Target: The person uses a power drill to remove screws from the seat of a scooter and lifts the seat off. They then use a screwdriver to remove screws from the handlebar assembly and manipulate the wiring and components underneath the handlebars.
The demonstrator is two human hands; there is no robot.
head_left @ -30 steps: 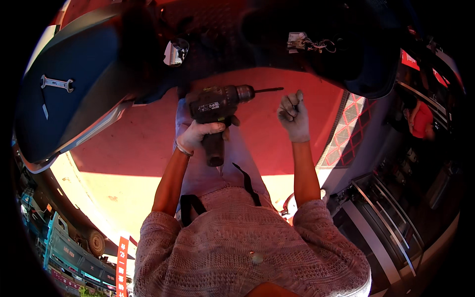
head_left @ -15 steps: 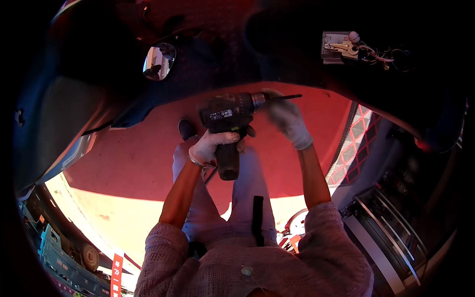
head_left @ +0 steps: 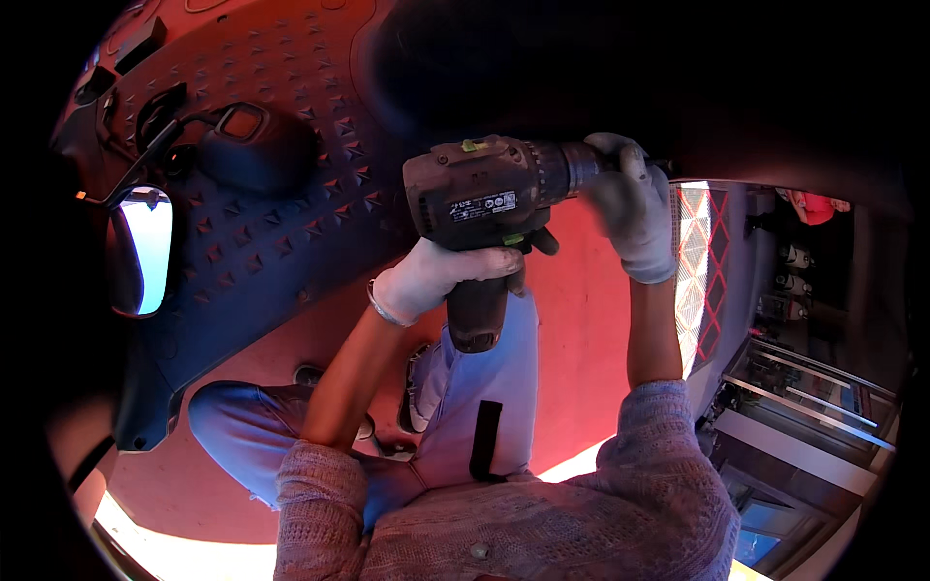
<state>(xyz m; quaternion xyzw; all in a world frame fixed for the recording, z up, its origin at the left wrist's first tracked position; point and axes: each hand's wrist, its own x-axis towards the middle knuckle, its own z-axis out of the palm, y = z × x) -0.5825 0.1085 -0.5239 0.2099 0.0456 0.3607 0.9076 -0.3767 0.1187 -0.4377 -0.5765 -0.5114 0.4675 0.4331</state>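
Cordless drill (head_left: 475, 194) over red floor (head_left: 576, 339) at centre: left hand (head_left: 431, 279) clasps its grip (head_left: 478, 315), right hand (head_left: 644, 228) curls about the chuck (head_left: 579, 167); patterned mat (head_left: 692, 242) right, mirror (head_left: 152, 257) left.

Right hand (head_left: 639, 218): gloved, lower fingers smeared by blur, covering the front end of the power drill (head_left: 484, 184). Left hand (head_left: 441, 276): fingers largely hidden behind the drill's grip, upper grip covered. Knitted top (head_left: 542, 533): cut off by lower edge. Red garment (head_left: 819, 208), far right: partly lost in darkness, wearer indistinct. Small shelf items (head_left: 794, 284): kind untellable.
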